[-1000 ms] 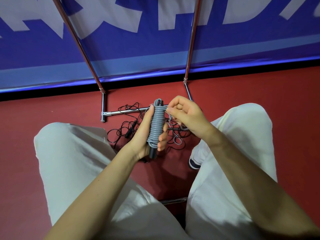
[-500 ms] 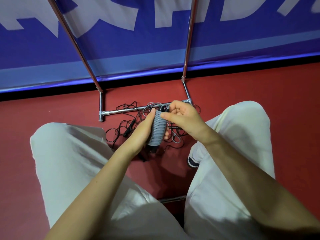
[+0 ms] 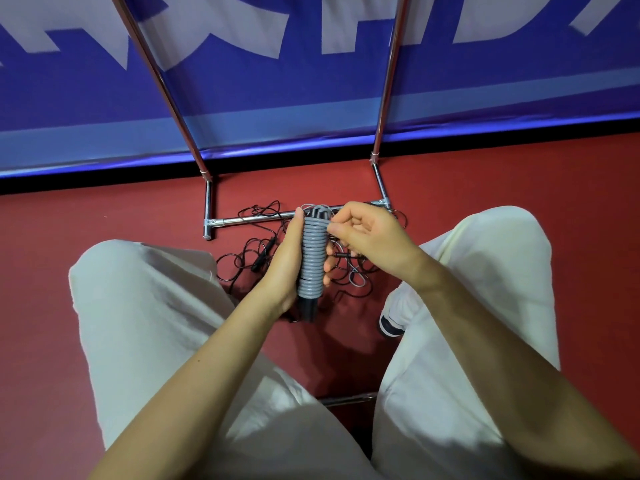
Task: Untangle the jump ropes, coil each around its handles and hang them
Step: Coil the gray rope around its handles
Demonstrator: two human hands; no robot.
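A grey jump rope point(image 3: 313, 259) is wound in tight turns around its black handles, whose ends stick out below the coil. My left hand point(image 3: 285, 263) grips this bundle upright from the left side. At the top of the coil my right hand point(image 3: 367, 235) pinches the loose grey end of the rope. On the red floor behind the bundle lies a tangle of thin black jump ropes point(image 3: 254, 256), partly hidden by my hands.
A chrome rack stands ahead, with a base bar point(image 3: 252, 219) on the floor and two uprights point(image 3: 386, 84) rising against a blue banner. My knees in white trousers point(image 3: 149, 306) flank the hands. A shoe point(image 3: 391, 325) shows at right.
My right hand has shifted from the top right of the coil to its upper edge, laying the rope end against the turns. The view has tilted slightly.
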